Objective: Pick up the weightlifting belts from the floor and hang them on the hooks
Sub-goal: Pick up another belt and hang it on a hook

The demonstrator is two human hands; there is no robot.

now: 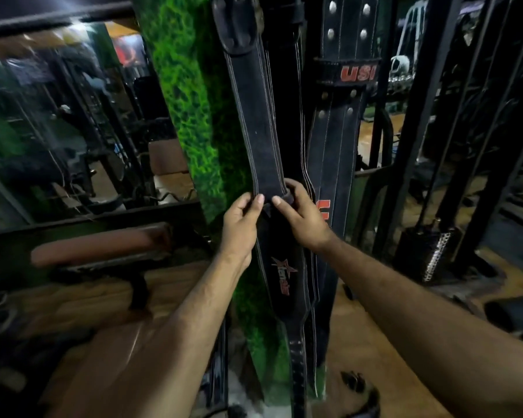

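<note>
A black weightlifting belt (258,125) with white stitching hangs straight down in front of me against a green mossy pillar. My left hand (242,224) pinches its left edge at mid-height. My right hand (302,215) grips its right edge at the same height, thumbs nearly touching. Below my hands the belt continues with a red star logo (283,276) down to a narrow strap end. A second black belt (343,95) marked "USI" in red hangs just to the right. The hooks at the top are out of view.
The green pillar (191,116) stands behind the belts. A padded brown bench (103,245) is at the left, with a mirror or glass wall behind it. Black machine frames and a cable stack (435,254) stand at the right. The floor (354,351) is wooden.
</note>
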